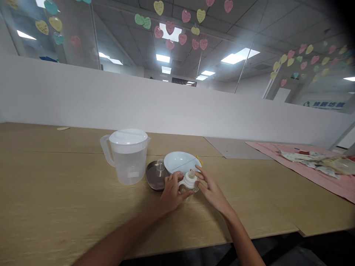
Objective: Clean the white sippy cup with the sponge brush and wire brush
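Observation:
A small clear baby bottle (189, 183) with a white collar and teat stands on the wooden table (69, 207). My left hand (171, 193) grips its left side with fingers curled round it. My right hand (209, 188) touches the bottle's right side and collar with its fingertips. Just behind the bottle lies a white bowl (181, 162). To the left of the bowl is a dark round metal plate (155, 176) with a clear bottle cap (160, 166) on it. A clear plastic pitcher (127, 157) with a white lid stands further left.
A white partition wall (166, 107) runs along the table's far edge. A pink cloth (310, 170) with several packets lies at the right. A grey board (235, 147) lies behind it. The table's front edge is near me, at the lower right.

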### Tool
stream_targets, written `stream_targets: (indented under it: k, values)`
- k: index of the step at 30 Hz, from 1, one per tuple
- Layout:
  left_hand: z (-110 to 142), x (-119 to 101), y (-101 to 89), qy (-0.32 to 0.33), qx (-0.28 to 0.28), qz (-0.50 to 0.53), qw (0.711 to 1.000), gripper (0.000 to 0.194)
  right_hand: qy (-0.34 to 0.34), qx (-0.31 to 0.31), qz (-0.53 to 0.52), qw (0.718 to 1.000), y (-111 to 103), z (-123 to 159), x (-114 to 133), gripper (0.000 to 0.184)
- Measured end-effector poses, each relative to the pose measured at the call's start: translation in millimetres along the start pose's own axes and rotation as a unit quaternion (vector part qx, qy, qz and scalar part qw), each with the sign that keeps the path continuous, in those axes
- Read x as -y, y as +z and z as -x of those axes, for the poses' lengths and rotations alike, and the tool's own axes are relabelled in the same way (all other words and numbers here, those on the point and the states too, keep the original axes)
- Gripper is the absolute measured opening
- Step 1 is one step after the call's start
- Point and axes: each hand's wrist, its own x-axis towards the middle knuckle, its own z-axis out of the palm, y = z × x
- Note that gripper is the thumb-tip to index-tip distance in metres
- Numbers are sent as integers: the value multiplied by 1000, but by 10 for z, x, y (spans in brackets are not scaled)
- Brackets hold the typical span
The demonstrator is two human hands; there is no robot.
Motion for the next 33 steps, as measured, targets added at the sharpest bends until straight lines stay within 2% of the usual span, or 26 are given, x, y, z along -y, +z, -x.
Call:
stream_targets:
  k: [3,6,11,14,16,18,21,24,26,28,30,31,33]
  values:
    - [-13,-62,-61,-13,10,-2,1000,48,-21,-44,72,996,59,101,31,50]
    - [-25,-113,-107,-25,34,10,999,50,-24,-106,120,987,119,172,60,43]
    - [-52,-78,-96,-5,45,13,999,57,-18,-194,125,973,89,144,2,34]
    - [-67,-52,-89,0,34,-1,999,57,-50,-174,114,977,85,82,-62,40]
    - [-73,-54,-99,0,29,-6,1000,54,-64,-129,101,984,143,94,-85,42]
    - [-71,-65,-113,-10,27,-2,1000,56,-64,-112,95,987,238,165,-89,42]
    - [-58,-75,-120,-36,13,8,999,60,-45,-164,106,980,352,279,-77,37]
    - [-48,-66,-112,-42,8,13,999,49,-19,-200,95,975,323,234,-63,36]
    - [-49,-47,-108,-32,17,20,999,44,-21,-156,82,984,226,106,-55,43]
    - [-57,-22,-107,-18,25,25,999,41,-28,-37,52,998,106,-46,-45,48]
    - [-66,0,-111,-6,31,20,999,43,-23,67,23,997,8,-172,-31,51]
    - [-69,7,-113,-2,31,16,999,45,-19,91,25,995,-22,-218,-25,53]
    - [-74,15,-116,4,27,8,1000,49,-22,96,55,994,-32,-280,-27,50]
